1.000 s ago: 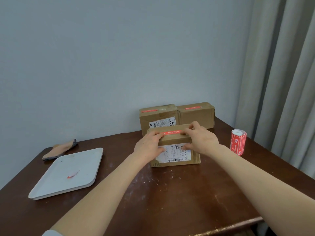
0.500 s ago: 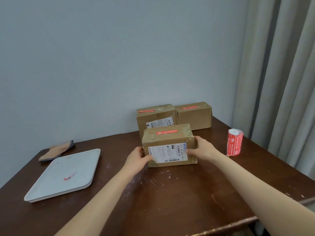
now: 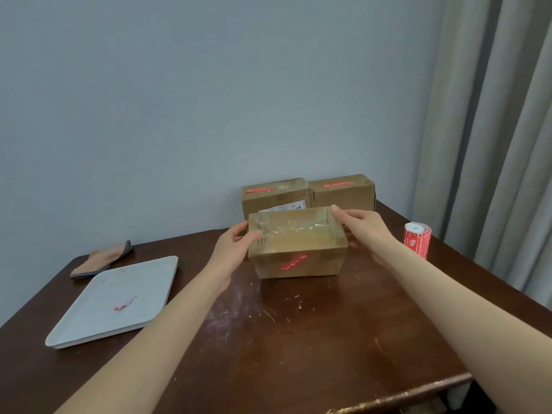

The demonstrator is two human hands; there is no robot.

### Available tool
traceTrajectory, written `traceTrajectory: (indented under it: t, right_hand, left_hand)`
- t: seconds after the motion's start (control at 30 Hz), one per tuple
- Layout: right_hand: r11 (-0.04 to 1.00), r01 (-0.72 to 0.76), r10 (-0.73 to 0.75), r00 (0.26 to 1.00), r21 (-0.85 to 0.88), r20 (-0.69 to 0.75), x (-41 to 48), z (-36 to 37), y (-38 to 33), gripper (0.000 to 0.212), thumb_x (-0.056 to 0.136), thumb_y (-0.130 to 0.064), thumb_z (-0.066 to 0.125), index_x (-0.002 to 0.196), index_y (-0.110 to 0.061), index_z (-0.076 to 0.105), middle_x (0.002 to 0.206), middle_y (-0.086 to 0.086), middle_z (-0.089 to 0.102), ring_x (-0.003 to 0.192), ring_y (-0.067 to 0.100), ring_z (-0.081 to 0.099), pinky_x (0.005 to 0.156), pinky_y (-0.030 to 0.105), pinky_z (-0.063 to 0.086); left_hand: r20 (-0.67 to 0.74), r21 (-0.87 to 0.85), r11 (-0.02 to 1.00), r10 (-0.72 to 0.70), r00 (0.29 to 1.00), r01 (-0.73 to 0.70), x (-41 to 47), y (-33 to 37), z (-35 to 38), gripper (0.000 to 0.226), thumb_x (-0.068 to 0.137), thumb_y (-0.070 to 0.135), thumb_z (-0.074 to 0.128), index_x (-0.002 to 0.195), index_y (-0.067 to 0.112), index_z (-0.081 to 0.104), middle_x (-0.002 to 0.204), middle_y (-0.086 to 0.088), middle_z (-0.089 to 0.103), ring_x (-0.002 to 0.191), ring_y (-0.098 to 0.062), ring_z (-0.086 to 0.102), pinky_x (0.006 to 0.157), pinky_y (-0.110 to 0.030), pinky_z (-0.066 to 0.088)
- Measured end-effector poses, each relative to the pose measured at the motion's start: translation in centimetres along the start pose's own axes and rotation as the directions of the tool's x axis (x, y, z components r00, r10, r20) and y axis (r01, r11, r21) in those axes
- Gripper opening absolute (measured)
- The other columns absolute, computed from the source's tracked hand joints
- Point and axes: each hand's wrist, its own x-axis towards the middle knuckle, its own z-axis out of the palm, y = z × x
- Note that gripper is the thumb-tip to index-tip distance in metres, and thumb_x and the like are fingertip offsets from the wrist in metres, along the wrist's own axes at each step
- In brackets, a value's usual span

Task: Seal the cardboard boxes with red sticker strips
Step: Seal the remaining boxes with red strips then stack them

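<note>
Cardboard box (image 3: pixel 298 249): centre of frame, tipped, glossy taped face up, red strip (image 3: pixel 294 262) on the near face. Whether its lower edge touches the table (image 3: pixel 298 354), I cannot tell.
Left hand (image 3: pixel 236 249): grips the left end.
Right hand (image 3: pixel 364 231): grips the right end, so the hands are apart with the box between them.
Sticker roll (image 3: pixel 417 240): upright, right of the box, apart from it.
Step, my reading: turning the box to an unsealed seam.
Advice: set it flat and square before releasing, with fingers clear of the strip.

One wide-angle view from the person's head looks forward and down across the counter (image 3: pixel 298 339) toward the wall (image 3: pixel 209 100) and the curtain (image 3: pixel 493 144). It sits near: the left arm (image 3: pixel 167 333) and right arm (image 3: pixel 448 294) enter from below.
</note>
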Motion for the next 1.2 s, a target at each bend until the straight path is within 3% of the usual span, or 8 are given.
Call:
traceTrajectory:
  t: [0.23, 0.3, 0.5, 0.6, 0.73, 0.93, 1.07, 1.2]
  right_hand:
    - [1.0, 0.026, -0.026, 0.999, 0.004, -0.024, 0.6, 0.5, 0.6, 0.046, 0.084, -0.036, 0.071, 0.125, -0.016, 0.065, 0.114, 0.002, 0.066, 0.078, 0.009, 0.053, 0.063, 0.019, 0.039]
    - [0.999, 0.033, -0.034, 0.999, -0.016, -0.033, 0.8, 0.5, 0.7, 0.043, 0.086, -0.029, 0.069, 0.126, -0.014, 0.064, 0.12, 0.002, 0.066, 0.086, 0.01, 0.055, 0.067, 0.02, 0.04]
    - [0.998, -0.019, 0.014, 0.997, -0.055, -0.082, 1.1, 0.8, 0.4, 0.042, 0.088, -0.022, 0.067, 0.129, -0.015, 0.061, 0.119, 0.003, 0.063, 0.078, 0.013, 0.054, 0.063, 0.024, 0.043]
    - [0.998, -0.021, 0.022, 1.0, -0.052, 0.014, 0.4, 1.0, 0.2, 0.051, 0.085, -0.038, 0.071, 0.129, -0.015, 0.061, 0.11, 0.001, 0.061, 0.074, 0.01, 0.051, 0.064, 0.023, 0.04]
    - [0.997, 0.02, -0.011, 0.992, -0.068, 0.128, -0.1, 0.9, 0.8, 0.082, 0.079, -0.04, 0.076, 0.147, -0.012, 0.038, 0.14, 0.002, 0.048, 0.122, 0.017, 0.048, 0.09, 0.023, 0.036]
    - [0.996, -0.085, 0.087, 0.971, -0.021, 0.222, 0.0, 1.2, 3.2, 0.077, 0.073, -0.024, 0.083, 0.139, -0.015, 0.046, 0.127, 0.001, 0.061, 0.103, 0.013, 0.06, 0.075, 0.021, 0.048]
    - [0.999, -0.006, 0.012, 0.99, -0.045, 0.142, 0.4, 1.7, 3.2, 0.068, 0.073, -0.043, 0.08, 0.132, -0.024, 0.052, 0.12, -0.005, 0.064, 0.105, 0.013, 0.062, 0.083, 0.027, 0.051]
    - [0.963, 0.054, -0.043, 0.998, -0.263, 0.046, 1.1, 1.9, 1.6, 0.095, 0.061, -0.077, 0.067, 0.143, -0.04, 0.037, 0.133, -0.01, 0.056, 0.124, 0.02, 0.053, 0.099, 0.038, 0.045]
  left_hand:
    - [-0.02, -0.064, 0.998, -0.011, 1.0, 0.009, 0.1, -0.2, 0.2, 0.044, 0.088, 0.012, 0.06, 0.131, 0.023, 0.055, 0.116, -0.002, 0.066, 0.105, -0.019, 0.064, 0.093, -0.045, 0.052]
    - [-0.045, -0.063, 0.998, -0.02, 0.999, 0.017, 0.4, -0.3, 0.3, 0.046, 0.088, 0.014, 0.06, 0.133, 0.018, 0.052, 0.119, -0.004, 0.063, 0.106, -0.019, 0.062, 0.094, -0.044, 0.051]
    - [0.015, 0.013, 1.0, -0.008, 1.0, 0.008, 0.7, -0.4, 0.9, 0.062, 0.078, 0.032, 0.072, 0.134, 0.02, 0.049, 0.125, 0.002, 0.057, 0.115, -0.014, 0.053, 0.101, -0.037, 0.044]
    - [0.02, 0.125, 0.991, 0.039, 0.999, -0.042, 0.7, -0.5, 1.3, 0.063, 0.083, 0.029, 0.07, 0.139, 0.021, 0.042, 0.131, 0.002, 0.054, 0.117, -0.014, 0.05, 0.094, -0.032, 0.044]
    - [0.008, 0.212, 0.971, 0.108, 0.994, -0.107, 0.6, -0.9, 1.6, 0.064, 0.088, 0.029, 0.064, 0.145, 0.026, 0.035, 0.139, 0.001, 0.046, 0.125, -0.017, 0.045, 0.104, -0.041, 0.042]
    - [0.047, 0.404, 0.897, 0.173, 0.984, -0.178, 1.3, -1.7, 1.4, 0.05, 0.086, 0.036, 0.065, 0.133, 0.031, 0.05, 0.137, 0.004, 0.051, 0.121, -0.017, 0.05, 0.097, -0.043, 0.048]
    - [-0.017, 0.469, 0.864, 0.219, 0.976, -0.186, 1.6, -1.0, 1.1, 0.04, 0.085, 0.045, 0.062, 0.123, 0.033, 0.059, 0.117, 0.003, 0.061, 0.11, -0.015, 0.056, 0.091, -0.042, 0.051]
    - [-0.047, 0.493, 0.854, 0.22, 0.974, -0.169, 1.8, 0.3, 1.0, 0.035, 0.09, 0.052, 0.05, 0.114, 0.03, 0.063, 0.105, 0.003, 0.064, 0.1, -0.017, 0.06, 0.088, -0.04, 0.052]
